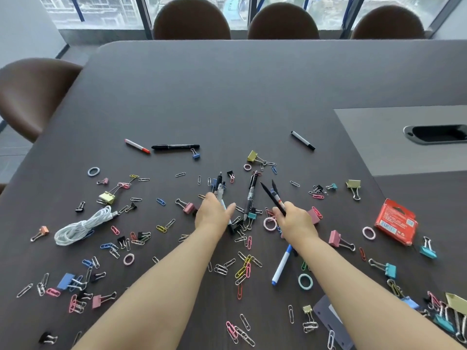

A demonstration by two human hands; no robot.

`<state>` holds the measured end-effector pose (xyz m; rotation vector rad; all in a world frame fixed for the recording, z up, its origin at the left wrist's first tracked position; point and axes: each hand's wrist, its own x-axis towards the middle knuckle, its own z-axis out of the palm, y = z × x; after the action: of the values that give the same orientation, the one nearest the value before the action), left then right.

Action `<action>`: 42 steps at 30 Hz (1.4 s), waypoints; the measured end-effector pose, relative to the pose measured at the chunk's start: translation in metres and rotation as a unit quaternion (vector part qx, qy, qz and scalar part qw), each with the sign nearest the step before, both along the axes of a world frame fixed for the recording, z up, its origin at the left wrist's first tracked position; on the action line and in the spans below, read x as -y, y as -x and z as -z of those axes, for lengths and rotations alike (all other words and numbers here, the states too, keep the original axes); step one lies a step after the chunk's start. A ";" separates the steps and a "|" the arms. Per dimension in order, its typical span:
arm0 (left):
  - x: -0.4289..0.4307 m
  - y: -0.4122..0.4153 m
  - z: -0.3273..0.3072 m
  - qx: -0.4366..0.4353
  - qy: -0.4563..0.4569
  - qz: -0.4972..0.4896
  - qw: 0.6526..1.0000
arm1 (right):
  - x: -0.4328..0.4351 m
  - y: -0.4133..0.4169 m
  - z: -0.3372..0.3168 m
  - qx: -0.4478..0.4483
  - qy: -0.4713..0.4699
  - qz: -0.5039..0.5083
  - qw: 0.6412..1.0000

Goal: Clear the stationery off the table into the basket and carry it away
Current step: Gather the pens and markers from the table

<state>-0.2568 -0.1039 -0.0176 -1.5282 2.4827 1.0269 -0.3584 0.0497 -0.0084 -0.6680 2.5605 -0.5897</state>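
Note:
Stationery lies scattered across the dark table (227, 97): several paper clips, binder clips and rubber rings. My right hand (295, 221) grips two black pens (274, 198) that point up and away. My left hand (214, 212) lies over a small bundle of pens (219, 185), its fingers curled around them and the thumb spread to the right. Between the hands lies a black gel pen (252, 190). A blue whiteboard marker (281, 265) lies under my right forearm. A red-tipped marker (137, 146), a black marker (175, 147) and a black-capped marker (302, 140) lie farther away. No basket is in view.
A coiled white cable (80, 227) lies at the left. A red cardboard box (396, 222) sits at the right. A grey plastic piece (331, 322) lies at the front right edge. A grey panel with a cable slot (434, 133) is inset at the right. Brown chairs (192, 20) surround the table.

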 end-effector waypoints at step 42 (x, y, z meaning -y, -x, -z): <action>0.223 0.023 0.020 0.018 0.173 0.115 0.978 | 0.150 0.007 0.036 -0.100 -0.074 -0.042 0.991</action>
<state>-0.2800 -0.3264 -0.0373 -1.2672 2.8391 0.5506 -0.3653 -0.1002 -0.0442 -0.8147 2.7106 -0.3140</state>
